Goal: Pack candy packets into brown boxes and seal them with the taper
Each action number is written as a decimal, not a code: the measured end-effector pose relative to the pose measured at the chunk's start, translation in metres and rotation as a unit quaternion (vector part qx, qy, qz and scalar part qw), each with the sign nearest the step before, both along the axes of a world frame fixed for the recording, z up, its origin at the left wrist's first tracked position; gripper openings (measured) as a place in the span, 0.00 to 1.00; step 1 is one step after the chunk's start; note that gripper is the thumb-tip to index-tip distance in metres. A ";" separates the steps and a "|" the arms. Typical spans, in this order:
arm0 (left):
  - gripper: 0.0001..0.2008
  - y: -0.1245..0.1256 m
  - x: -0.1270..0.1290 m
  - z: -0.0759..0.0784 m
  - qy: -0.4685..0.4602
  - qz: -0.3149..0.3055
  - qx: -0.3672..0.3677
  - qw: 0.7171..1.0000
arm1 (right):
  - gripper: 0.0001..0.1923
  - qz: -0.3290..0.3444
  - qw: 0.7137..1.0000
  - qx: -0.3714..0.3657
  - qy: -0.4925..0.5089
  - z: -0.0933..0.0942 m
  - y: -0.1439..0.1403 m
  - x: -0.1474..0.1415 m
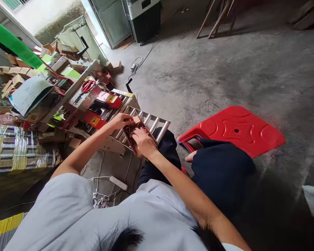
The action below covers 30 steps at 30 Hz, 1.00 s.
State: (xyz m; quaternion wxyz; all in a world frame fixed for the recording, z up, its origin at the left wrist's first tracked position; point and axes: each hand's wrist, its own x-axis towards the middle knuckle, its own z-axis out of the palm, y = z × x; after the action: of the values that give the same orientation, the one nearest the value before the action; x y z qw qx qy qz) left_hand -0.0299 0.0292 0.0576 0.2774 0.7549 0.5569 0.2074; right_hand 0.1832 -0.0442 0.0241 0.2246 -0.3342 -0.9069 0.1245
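A small open cardboard box [154, 138] sits tilted at the end of the metal roller conveyor [161, 130], just in front of my knees. My left hand [122, 121] is at the box's far left edge, its curled fingers closed on a flap. Over the near side reaches my right hand [144, 142], with fingers bent down inside the box and its heel by the wall. Dark reddish contents show between the fingers, but I cannot make out what they are.
The conveyor leads into a carton sealing machine [94, 120] with red guards; red-handled scissors [88, 86] lie on top. Beside my leg is a red plastic stool [232, 129]. A white power strip [118, 182] and cables lie on the floor. Cardboard boxes [18, 75] are piled behind the machine.
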 end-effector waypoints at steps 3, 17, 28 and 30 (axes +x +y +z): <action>0.13 0.004 0.009 -0.010 0.089 0.024 0.055 0.994 | 0.18 -0.065 0.986 0.052 0.147 0.011 -0.014 0.015; 0.16 0.006 0.032 -0.066 -0.101 0.237 0.304 0.917 | 0.47 -0.075 0.996 -0.038 0.002 -0.030 -0.056 0.021; 0.53 -0.106 0.094 -0.063 0.087 -0.036 0.198 0.976 | 0.44 0.039 0.931 -0.230 0.281 -0.018 -0.023 0.062; 0.57 -0.107 0.103 -0.064 0.134 -0.037 0.185 0.973 | 0.41 0.026 0.901 -0.263 0.343 -0.015 -0.021 0.072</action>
State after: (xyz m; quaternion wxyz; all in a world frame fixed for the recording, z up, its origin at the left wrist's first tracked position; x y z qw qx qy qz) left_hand 0.0734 -0.0778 -0.0059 0.0629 0.8339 0.5131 0.1933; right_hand 0.2551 -0.0651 0.0091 0.4219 -0.2937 -0.7166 0.4713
